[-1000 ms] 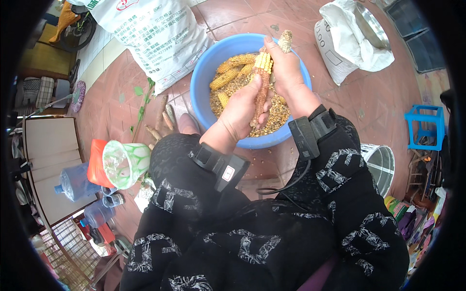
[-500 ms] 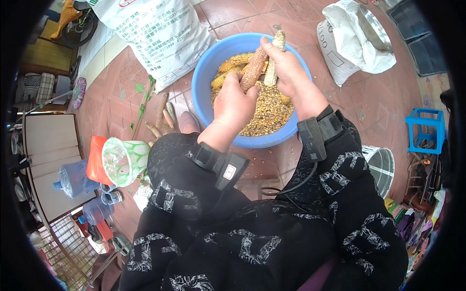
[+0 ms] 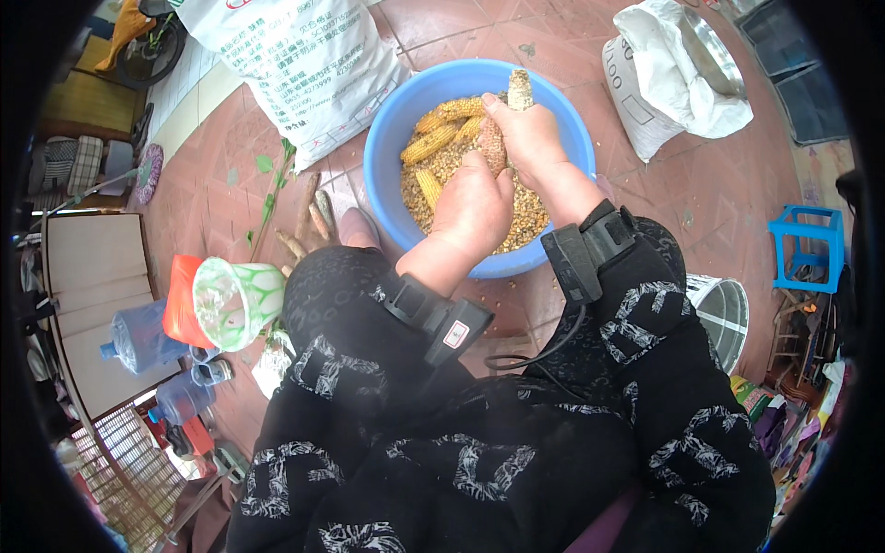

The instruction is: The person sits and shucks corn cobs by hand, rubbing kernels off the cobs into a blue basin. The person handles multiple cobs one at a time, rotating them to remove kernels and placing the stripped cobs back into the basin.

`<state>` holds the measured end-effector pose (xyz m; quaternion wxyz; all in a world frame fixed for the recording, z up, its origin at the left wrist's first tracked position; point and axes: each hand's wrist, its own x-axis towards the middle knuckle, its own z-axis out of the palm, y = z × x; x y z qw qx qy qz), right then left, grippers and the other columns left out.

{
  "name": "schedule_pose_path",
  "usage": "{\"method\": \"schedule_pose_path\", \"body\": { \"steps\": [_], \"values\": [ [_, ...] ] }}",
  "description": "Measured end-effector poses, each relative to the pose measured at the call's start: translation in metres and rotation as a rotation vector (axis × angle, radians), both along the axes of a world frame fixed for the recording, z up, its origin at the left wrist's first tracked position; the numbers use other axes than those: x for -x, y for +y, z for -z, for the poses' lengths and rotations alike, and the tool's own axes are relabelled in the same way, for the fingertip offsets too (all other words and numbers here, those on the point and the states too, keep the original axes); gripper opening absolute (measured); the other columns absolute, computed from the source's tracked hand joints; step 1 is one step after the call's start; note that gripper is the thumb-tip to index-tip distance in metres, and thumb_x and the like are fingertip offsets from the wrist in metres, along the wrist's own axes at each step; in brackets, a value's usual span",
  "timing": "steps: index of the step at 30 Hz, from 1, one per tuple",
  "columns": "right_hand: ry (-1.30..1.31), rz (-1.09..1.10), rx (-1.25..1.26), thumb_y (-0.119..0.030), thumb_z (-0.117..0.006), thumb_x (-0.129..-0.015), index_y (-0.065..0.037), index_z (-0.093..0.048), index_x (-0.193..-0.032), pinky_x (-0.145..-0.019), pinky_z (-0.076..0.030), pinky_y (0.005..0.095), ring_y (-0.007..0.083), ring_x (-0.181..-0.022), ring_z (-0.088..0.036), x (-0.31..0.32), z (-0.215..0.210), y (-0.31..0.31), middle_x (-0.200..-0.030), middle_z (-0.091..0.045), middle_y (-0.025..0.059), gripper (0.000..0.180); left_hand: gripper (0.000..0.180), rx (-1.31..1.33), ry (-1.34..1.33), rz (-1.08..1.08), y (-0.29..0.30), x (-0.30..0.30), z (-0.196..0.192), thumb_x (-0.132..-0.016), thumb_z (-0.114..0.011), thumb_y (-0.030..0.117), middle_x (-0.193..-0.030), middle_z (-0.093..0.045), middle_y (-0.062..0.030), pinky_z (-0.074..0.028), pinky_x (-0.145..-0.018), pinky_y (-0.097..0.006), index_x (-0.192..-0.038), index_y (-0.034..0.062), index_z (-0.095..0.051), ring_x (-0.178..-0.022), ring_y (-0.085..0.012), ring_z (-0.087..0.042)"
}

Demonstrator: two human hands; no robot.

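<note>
Together, both hands' grip round a corn cob above blue basin

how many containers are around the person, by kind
blue basin holding corn: 1
white sacks: 2
metal bucket: 1
clear water jugs: 2
green and white patterned basket: 1
Total: 7

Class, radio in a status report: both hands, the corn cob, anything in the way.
Left hand and right hand both gripping one corn cob over blue basin. Loose kernels below. Nothing blocking.
</note>
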<state>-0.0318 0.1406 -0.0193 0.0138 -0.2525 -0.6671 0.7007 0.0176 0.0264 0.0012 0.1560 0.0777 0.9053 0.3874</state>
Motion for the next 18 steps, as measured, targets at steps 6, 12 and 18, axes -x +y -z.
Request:
{"method": "schedule_pose_path", "body": {
  "steps": [6,12,18],
  "values": [
    [-0.004,0.002,-0.030,-0.030,-0.071,-0.085,0.008,-0.068,-0.089,-0.068,-0.048,0.0366,0.0201,-0.071,-0.060,-0.001,0.011,0.000,-0.083,-0.068,0.0136,0.038,0.035,-0.018,-0.028,0.014,-0.001,-0.001,0.001,-0.092,-0.055,0.025,-0.094,-0.063,-0.0327,-0.049,-0.083,-0.050,-0.103,-0.0079,-0.051,-0.092,-0.0472,-0.063],
    [0.006,-0.012,-0.040,-0.026,-0.070,-0.088,0.003,-0.067,-0.087,-0.057,-0.048,0.0329,0.0160,-0.063,-0.061,-0.002,0.015,0.002,-0.076,-0.066,0.0079,0.029,0.035,-0.107,-0.047,0.017,-0.001,-0.001,0.007,-0.092,-0.055,0.024,-0.096,-0.063,-0.0329,-0.048,-0.084,-0.049,-0.103,-0.0090,-0.052,-0.094,-0.0471,-0.062],
    [0.005,-0.034,-0.123,-0.029,-0.070,-0.088,0.002,-0.067,-0.085,-0.057,-0.046,0.0325,0.0145,-0.063,-0.058,-0.002,0.017,0.005,-0.075,-0.065,0.0065,0.032,0.033,-0.249,-0.127,0.000,-0.003,-0.001,0.012,-0.093,-0.056,0.021,-0.099,-0.063,-0.0314,-0.047,-0.085,-0.046,-0.107,-0.0082,-0.052,-0.097,-0.0443,-0.062]
  ]
}}
